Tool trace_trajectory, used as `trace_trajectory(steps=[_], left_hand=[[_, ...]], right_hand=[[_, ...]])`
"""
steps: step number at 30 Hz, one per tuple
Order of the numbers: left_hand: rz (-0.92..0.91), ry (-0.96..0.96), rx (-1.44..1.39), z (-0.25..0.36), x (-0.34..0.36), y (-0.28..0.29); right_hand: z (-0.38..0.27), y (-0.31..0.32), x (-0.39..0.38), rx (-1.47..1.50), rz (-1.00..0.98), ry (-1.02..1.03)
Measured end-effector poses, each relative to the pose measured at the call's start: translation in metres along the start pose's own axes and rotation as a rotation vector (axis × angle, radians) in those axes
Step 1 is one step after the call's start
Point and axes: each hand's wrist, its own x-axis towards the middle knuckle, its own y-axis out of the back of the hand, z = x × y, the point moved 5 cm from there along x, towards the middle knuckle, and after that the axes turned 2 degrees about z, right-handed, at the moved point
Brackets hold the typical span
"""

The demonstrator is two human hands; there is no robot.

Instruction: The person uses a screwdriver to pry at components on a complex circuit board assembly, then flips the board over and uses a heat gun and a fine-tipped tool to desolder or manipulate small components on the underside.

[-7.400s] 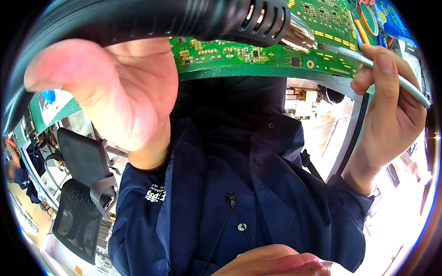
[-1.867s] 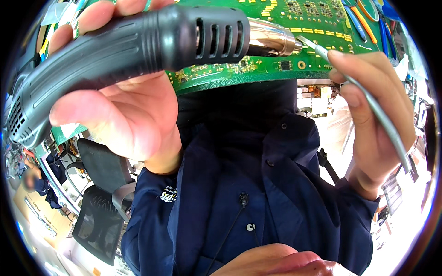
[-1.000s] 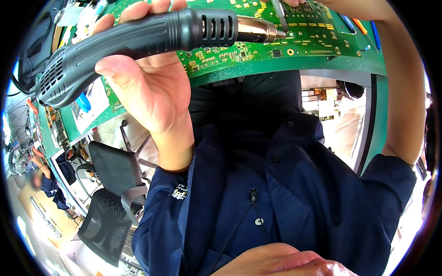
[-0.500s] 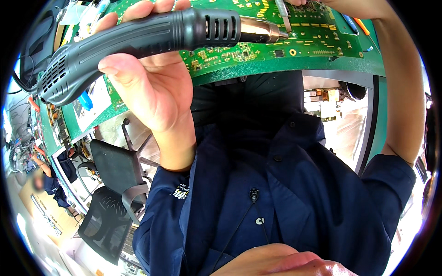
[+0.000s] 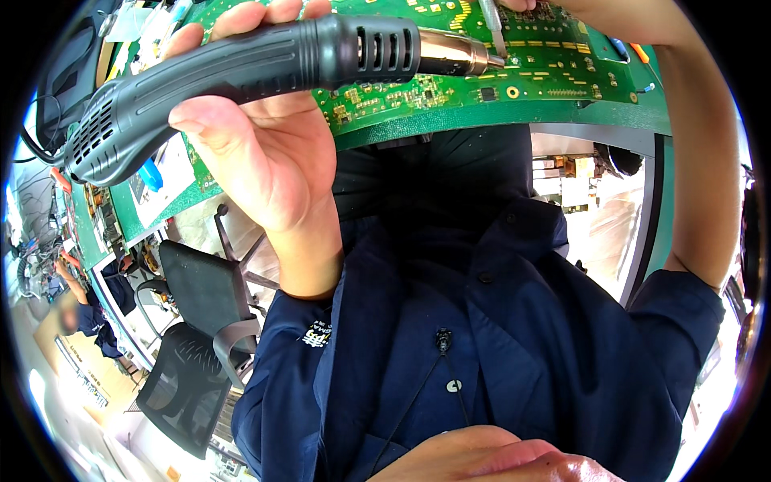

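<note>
My left hand (image 5: 277,161) is wrapped round the black ribbed handle of a hot air gun (image 5: 233,68), its thumb along the near side. The gun's metal nozzle points right, with its tip just over a large green circuit board (image 5: 385,100). Beside that tip, a slim grey tool (image 5: 493,28) with a flat, tapering end reaches down to the board. My right hand (image 5: 520,3) is at the upper edge, where only its closed fingertips and wrist show; they sit against the upper part of the grey tool. Most of that hand is cut off by the frame.
The board lies on a green bench mat (image 5: 401,131). Blue and orange tool handles (image 5: 641,53) lie at its right. A blue object (image 5: 150,175) rests on paper at the left. A black mesh chair (image 5: 205,281) stands lower left, and a person (image 5: 92,317) works further off.
</note>
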Motion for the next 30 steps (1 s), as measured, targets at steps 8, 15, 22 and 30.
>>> trace_trajectory(steps=[8, 15, 22, 30], left_hand=[[-0.002, 0.004, -0.014, 0.0, 0.0, 0.002], [0.004, 0.007, -0.021, -0.001, -0.001, 0.003], [0.007, 0.002, 0.012, 0.0, -0.001, 0.001], [-0.03, -0.003, 0.048, 0.002, 0.0, 0.008]], right_hand=[[0.003, 0.001, 0.004, 0.033, -0.016, -0.066], [0.011, 0.0, 0.006, 0.101, -0.011, 0.065], [0.045, -0.003, -0.007, 0.424, -0.046, 0.132], [0.06, -0.001, -0.05, 0.333, 0.04, 0.286]])
